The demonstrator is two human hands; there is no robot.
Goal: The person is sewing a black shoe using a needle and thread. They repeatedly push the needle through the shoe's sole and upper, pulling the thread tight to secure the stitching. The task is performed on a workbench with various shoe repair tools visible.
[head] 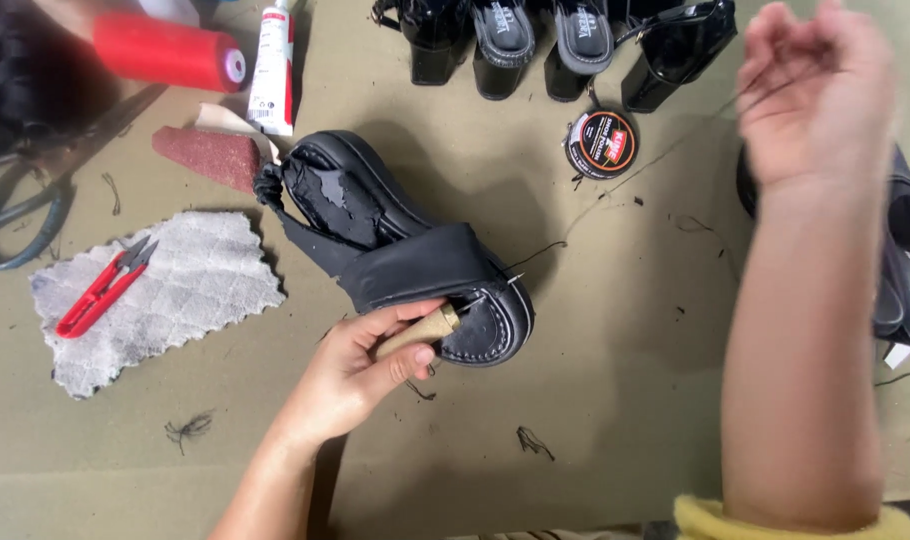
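- Sandal, black, lies sole-up mid desk; heel lining torn.
- Left hand curled tight around a wooden-handled awl; tip goes in at the sandal's toe end, fingers touching the strap.
- Right hand raised well up and right of the sandal, fingers loosely pinched on a thin black thread that runs back down to the sandal.
- Round polish tin sits shut between the sandal and the right hand; contents can't tell.
- Red snips lie on a grey cloth, left.
- Black shoes in a row along the far edge.
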